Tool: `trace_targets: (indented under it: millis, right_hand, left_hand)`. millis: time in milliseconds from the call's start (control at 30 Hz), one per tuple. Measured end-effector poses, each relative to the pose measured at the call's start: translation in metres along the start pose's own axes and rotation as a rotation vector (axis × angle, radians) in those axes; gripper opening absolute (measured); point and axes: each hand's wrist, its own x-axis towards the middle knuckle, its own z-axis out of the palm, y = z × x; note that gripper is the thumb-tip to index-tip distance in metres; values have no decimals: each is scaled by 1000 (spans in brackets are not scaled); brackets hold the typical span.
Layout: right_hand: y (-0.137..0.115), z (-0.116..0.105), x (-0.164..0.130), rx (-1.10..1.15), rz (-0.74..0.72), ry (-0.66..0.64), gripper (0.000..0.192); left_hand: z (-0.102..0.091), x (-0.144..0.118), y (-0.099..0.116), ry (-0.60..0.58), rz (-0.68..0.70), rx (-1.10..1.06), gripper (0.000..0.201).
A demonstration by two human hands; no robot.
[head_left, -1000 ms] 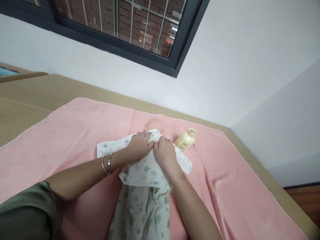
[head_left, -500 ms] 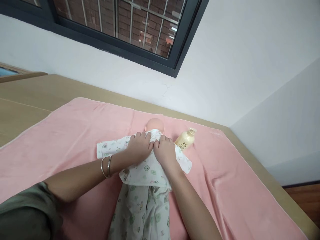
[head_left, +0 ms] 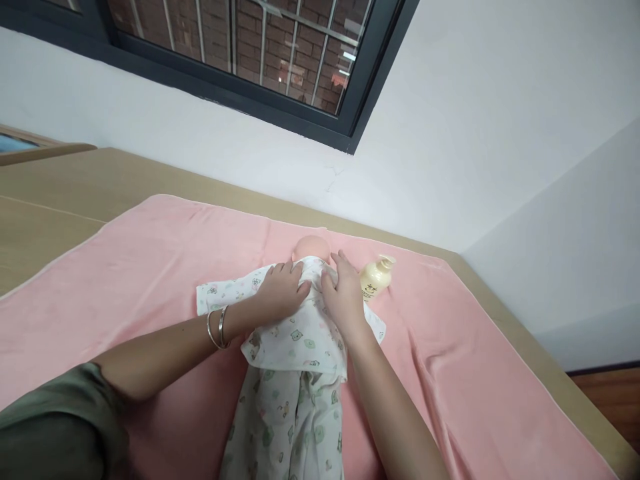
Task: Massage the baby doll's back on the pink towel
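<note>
A baby doll lies on its back on a pink towel [head_left: 150, 267], its bald head [head_left: 311, 247] pointing toward the wall. It wears a white printed top [head_left: 295, 340] and matching trousers [head_left: 290, 427]. My left hand [head_left: 281, 291], with two bangles on the wrist, pinches the fabric of the top near the collar. My right hand [head_left: 345, 293] lies flat with fingers spread on the doll's shoulder, by the neck.
A cream pump bottle [head_left: 376, 279] lies on the towel just right of my right hand. The towel covers a tan wooden surface [head_left: 60, 200] that ends at a white wall; a dark-framed window [head_left: 260, 60] is above. The table's right edge drops to a wooden floor.
My right hand has let go of the collar fabric, opened out and shifted right and up onto the doll's shoulder. My left hand stays put on the top.
</note>
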Motion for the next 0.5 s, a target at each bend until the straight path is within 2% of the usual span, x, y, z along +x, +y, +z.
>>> trace_targets:
  millis: [100,267,433,500]
  right_hand:
    - [-3,13,-7,57,-79,10,51]
    - [-2,33,-11,-4,-156,-188,46]
    - [-5,28,-11,-110,-143,-84,48]
    - [-6,29,-12,-151,-181,-108,48]
  left_hand:
    - [-3,9,-4,-15,-79,-84,40]
    - [-24,21,-9,49,-136,-313,49]
    - [-40,20,-6,68,-160,-301,52]
    - [-41,18,-3,66,-152,-281,51]
